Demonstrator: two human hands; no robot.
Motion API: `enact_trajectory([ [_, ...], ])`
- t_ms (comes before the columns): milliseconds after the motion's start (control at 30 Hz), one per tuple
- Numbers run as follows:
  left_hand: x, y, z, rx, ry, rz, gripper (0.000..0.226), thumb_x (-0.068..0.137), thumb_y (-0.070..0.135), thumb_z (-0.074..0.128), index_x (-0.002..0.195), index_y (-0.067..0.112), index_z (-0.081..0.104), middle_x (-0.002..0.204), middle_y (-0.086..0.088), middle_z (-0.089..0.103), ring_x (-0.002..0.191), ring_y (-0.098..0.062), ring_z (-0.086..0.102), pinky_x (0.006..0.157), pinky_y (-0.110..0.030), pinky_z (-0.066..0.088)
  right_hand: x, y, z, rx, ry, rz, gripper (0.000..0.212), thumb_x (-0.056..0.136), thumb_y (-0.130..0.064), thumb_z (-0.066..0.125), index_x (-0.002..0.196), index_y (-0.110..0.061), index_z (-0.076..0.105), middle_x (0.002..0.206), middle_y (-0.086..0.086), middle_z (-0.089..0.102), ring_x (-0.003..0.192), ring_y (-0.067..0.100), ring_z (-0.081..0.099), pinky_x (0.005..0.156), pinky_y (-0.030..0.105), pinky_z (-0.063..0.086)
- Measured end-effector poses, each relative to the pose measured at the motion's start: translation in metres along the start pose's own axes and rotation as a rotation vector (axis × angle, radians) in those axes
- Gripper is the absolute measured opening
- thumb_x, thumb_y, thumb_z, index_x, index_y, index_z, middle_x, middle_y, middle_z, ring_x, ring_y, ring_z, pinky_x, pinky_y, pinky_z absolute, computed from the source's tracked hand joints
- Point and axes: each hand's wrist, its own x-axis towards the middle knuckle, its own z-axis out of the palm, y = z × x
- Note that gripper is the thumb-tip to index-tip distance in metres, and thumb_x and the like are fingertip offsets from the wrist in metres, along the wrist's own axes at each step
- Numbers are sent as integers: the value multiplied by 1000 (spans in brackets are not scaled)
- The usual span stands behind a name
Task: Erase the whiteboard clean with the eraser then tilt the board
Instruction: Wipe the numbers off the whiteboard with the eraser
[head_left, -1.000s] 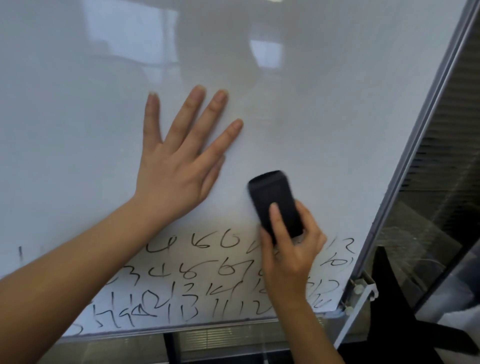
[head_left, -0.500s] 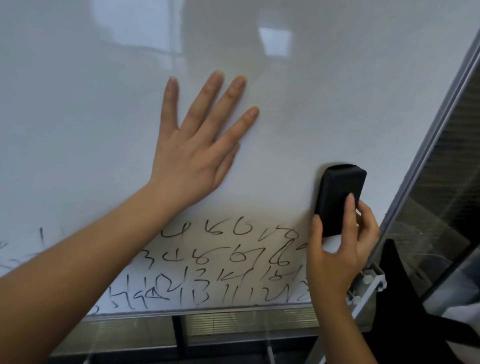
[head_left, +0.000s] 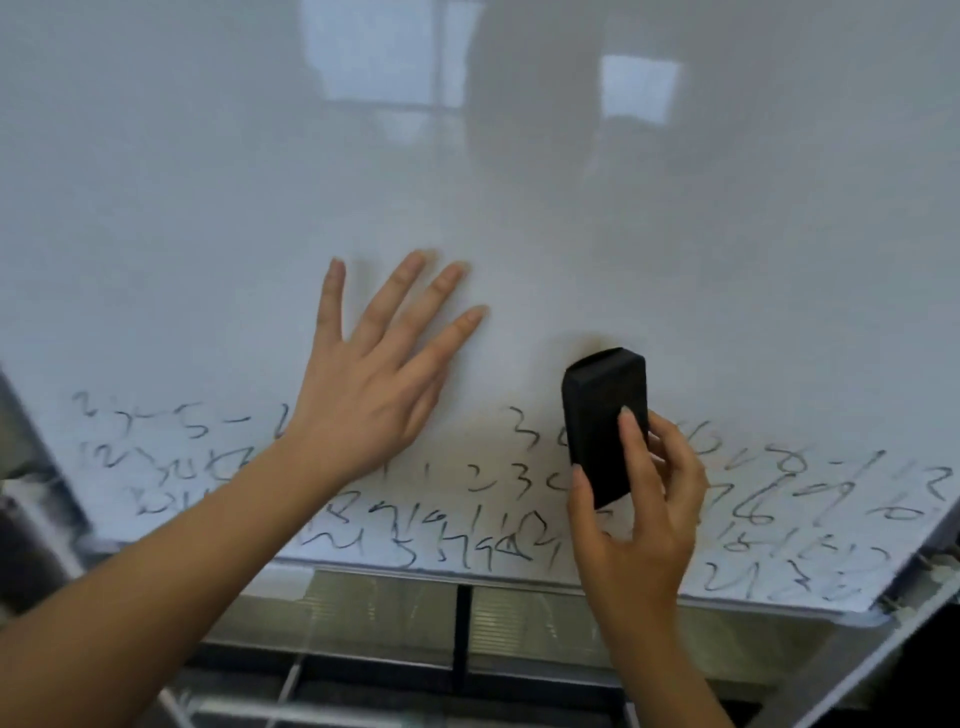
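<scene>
one whiteboard (head_left: 519, 182), one black eraser (head_left: 605, 421), two bare hands. left hand (head_left: 374, 384) flat on the board, grip fully open, fingers splayed, holding nothing. right hand (head_left: 639, 514) grip curled round the eraser's lower end, pressed onto the top row of handwritten numbers (head_left: 467, 519), long axis near upright, leaning slightly left.

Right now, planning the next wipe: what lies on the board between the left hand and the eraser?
Head view: mostly bare whiteboard between left hand and eraser; one written mark sits low in the gap.
</scene>
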Motion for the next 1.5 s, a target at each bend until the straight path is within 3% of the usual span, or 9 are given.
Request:
enact_trajectory([
  [167, -61, -68, -31, 41, -75, -70, 56, 94, 14, 51, 148, 17, 35, 155, -14, 32, 145, -34, 22, 113, -68, 10, -21, -67, 52, 38, -87, -36, 58, 82, -19, 65, 135, -19, 41, 133, 11, 40, 115, 23, 43, 91, 33, 46],
  [400, -134, -162, -57, 122, -177, -117, 61, 90, 15, 48, 150, 17, 33, 158, -13, 27, 147, -34, 19, 115, -65, 5, -38, -135, 112, 15, -236, -223, 56, 83, -21, 65, 134, -18, 44, 130, 9, 43, 107, 22, 43, 90, 25, 39],
  [600, -152, -198, -51, 144, -210, -151, 68, 88, 13, 52, 151, 19, 28, 159, -13, 24, 147, -34, 20, 113, -66, 13, -34, -149, 143, -25, -372, -414, 61, 79, -12, 71, 134, -16, 45, 126, 17, 52, 104, 31, 52, 89, 32, 43],
  [733, -154, -224, -49, 174, -205, -201, 70, 87, 10, 50, 152, 19, 25, 159, -14, 21, 147, -35, 19, 114, -65, 15, -21, -150, 164, -75, -435, -584, 41, 82, -9, 68, 122, -8, 64, 122, 23, 59, 104, 34, 54, 83, 45, 52],
  [833, -155, -244, -49, 219, -195, -192, 77, 82, 0, 55, 152, 17, 27, 159, -15, 20, 147, -35, 19, 115, -63, 16, -14, -152, 180, -64, -475, -715, 33, 85, -11, 59, 117, -8, 68, 123, 22, 60, 109, 31, 49, 83, 45, 52],
  [933, -161, -256, -47, 221, -202, -200, 84, 78, -8, 60, 152, 16, 29, 159, -16, 19, 147, -36, 19, 115, -61, 17, -18, -156, 197, -65, -492, -813, 39, 77, -4, 72, 115, -7, 69, 123, 23, 60, 108, 30, 48, 84, 43, 51],
  [1133, -159, -275, -26, 110, -98, -54, 77, 82, -1, 62, 151, 15, 31, 157, -17, 24, 145, -36, 23, 116, -59, 18, -35, -173, 230, -145, -516, -799, 51, 70, -3, 79, 119, -8, 67, 127, 23, 58, 110, 33, 51, 84, 45, 51],
  [1333, -158, -294, 3, -23, 26, 84, 69, 92, 5, 54, 152, 18, 22, 159, -8, 15, 146, -27, 10, 118, -55, 8, -57, -187, 266, -293, -488, -952, 57, 83, -5, 66, 135, -10, 43, 138, 23, 39, 117, 35, 47, 96, 46, 43],
  [1500, -159, -291, 11, -94, 120, 83, 66, 89, -2, 56, 147, 14, 30, 153, -23, 33, 143, -39, 24, 116, -59, 10, -59, -190, 284, -314, -377, -941, 45, 89, -5, 63, 133, -6, 52, 134, 26, 50, 116, 38, 49, 94, 50, 44],
])
